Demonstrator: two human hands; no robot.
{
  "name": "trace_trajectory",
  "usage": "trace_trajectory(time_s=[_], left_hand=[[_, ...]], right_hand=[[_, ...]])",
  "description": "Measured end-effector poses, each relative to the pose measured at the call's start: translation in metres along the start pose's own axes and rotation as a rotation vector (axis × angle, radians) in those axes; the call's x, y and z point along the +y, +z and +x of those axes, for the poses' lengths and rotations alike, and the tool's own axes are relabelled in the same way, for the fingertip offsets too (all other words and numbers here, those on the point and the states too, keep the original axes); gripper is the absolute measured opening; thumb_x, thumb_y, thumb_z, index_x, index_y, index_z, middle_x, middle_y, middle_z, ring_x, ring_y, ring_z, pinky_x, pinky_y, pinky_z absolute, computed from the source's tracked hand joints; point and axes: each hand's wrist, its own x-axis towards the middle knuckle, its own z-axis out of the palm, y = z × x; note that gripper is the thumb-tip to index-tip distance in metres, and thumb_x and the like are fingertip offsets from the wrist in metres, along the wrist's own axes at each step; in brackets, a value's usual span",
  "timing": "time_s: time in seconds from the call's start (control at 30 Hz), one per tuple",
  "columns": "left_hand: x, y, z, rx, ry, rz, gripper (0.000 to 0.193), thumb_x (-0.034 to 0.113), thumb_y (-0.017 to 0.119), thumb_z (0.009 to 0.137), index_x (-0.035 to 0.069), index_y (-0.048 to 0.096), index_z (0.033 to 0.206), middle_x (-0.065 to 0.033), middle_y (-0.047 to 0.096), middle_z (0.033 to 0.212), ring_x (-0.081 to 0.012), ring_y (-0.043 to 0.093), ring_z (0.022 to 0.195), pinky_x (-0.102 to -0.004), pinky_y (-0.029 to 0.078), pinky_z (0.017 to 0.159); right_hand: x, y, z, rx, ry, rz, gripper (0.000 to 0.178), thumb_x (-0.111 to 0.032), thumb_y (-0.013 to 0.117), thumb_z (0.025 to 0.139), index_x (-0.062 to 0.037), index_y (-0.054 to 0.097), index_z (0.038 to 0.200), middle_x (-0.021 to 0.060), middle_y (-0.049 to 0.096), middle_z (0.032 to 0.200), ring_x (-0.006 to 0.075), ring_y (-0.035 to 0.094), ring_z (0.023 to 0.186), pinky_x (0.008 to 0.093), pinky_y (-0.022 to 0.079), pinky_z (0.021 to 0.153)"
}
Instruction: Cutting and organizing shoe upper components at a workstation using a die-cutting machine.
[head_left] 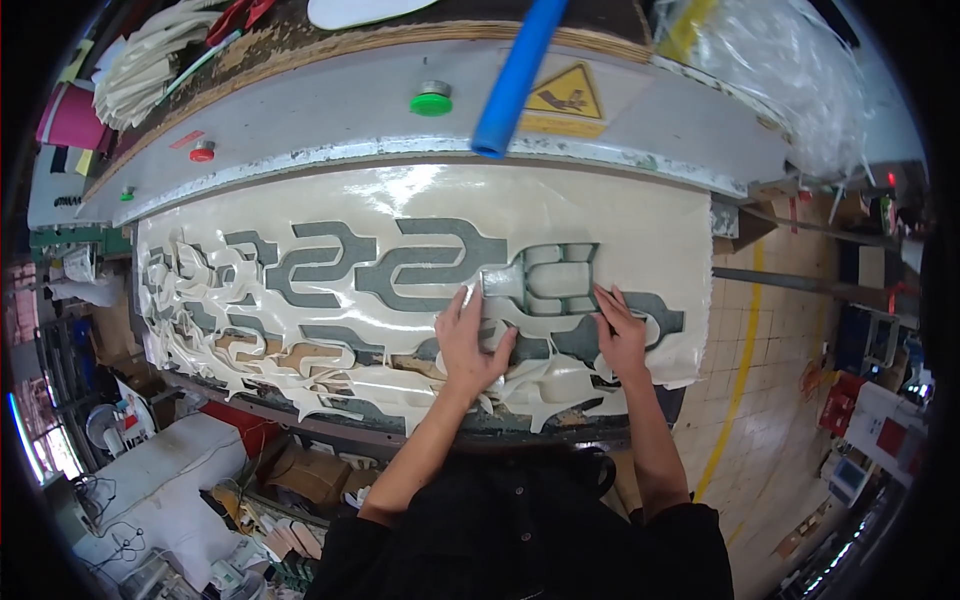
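A metal cutting die [560, 280], a frame of thin upright walls with a wider left end, lies on a pale sheet of material [590, 205]. My left hand [468, 340] has its fingertips against the die's left end, its thumb spread out below. At the opposite end, the fingers of my right hand [622, 335] press along the die's edge. Between them, my hands hold the die from both sides. Fork-shaped cut-outs [430, 265] run across the sheet to the left, showing a grey-green surface underneath.
Crumpled strips of cut sheet [310, 360] gather along the near edge. Across the far side stands a grey machine beam [330, 140] with a green button [431, 104], a red button [202, 151] and a blue tube [515, 85]. Tiled floor [760, 370] lies to the right.
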Motion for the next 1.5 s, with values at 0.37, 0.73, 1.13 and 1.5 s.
trace_trajectory(time_s=[0.37,0.73,1.13,1.5], left_hand=[[-0.023,0.001,0.02,-0.122,-0.037,-0.004,0.087,0.034,0.085,0.081,-0.006,0.052,0.151,-0.0245,0.06,0.146,-0.0414,0.049,0.14,-0.0502,0.034,0.111],[-0.016,0.007,0.03,-0.117,-0.032,0.009,0.086,0.031,0.085,0.081,-0.005,0.051,0.152,-0.0202,0.058,0.153,-0.0422,0.052,0.139,-0.051,0.036,0.107],[-0.008,0.011,0.029,-0.126,-0.068,0.029,0.086,0.035,0.084,0.083,-0.006,0.051,0.152,-0.0209,0.059,0.151,-0.0423,0.051,0.138,-0.0511,0.035,0.108],[-0.028,0.02,0.03,-0.1,-0.047,0.049,0.091,0.033,0.084,0.081,-0.009,0.048,0.153,-0.0209,0.058,0.151,-0.0402,0.05,0.141,-0.0492,0.034,0.107]], right_hand=[[0.009,0.02,0.012,-0.003,0.094,-0.027,0.051,0.015,0.064,0.086,0.002,0.069,0.136,0.0191,0.073,0.134,0.0321,0.07,0.127,0.0511,0.045,0.121],[0.016,0.018,0.017,0.033,0.11,0.0,0.051,0.015,0.067,0.085,0.0013,0.07,0.134,0.0185,0.073,0.134,0.0325,0.069,0.128,0.0503,0.045,0.121],[0.021,0.011,0.016,0.005,0.089,0.011,0.052,0.014,0.066,0.084,0.0007,0.07,0.134,0.0188,0.073,0.133,0.0352,0.068,0.13,0.0491,0.045,0.121],[0.024,0.023,0.023,-0.027,0.046,-0.069,0.051,0.014,0.067,0.081,0.0016,0.071,0.131,0.0207,0.074,0.13,0.0357,0.07,0.126,0.0534,0.047,0.118]])
